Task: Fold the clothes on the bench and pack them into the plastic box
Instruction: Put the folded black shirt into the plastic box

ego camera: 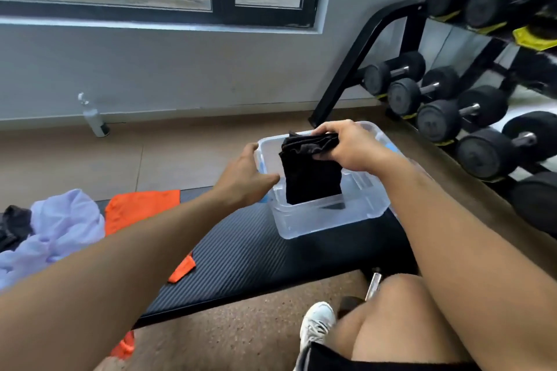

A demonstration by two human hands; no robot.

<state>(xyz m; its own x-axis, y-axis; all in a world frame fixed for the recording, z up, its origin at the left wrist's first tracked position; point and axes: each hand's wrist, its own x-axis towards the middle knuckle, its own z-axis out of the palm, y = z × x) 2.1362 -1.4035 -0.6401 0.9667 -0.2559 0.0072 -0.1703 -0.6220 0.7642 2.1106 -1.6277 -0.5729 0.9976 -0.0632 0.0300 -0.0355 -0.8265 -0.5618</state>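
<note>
I see my right hand [343,144] reaching forward, fingers and thumb pinching the top edge of a folded black garment [312,172], which hangs upright with its lower end inside the clear plastic box [325,220]. My left hand [244,178] stretches out, fingers relaxed, resting against the box's left rim. The box sits on a black ribbed bench [241,253]. Crumpled lilac cloth [60,229] and orange cloth [138,208] lie on the bench's left end.
</note>
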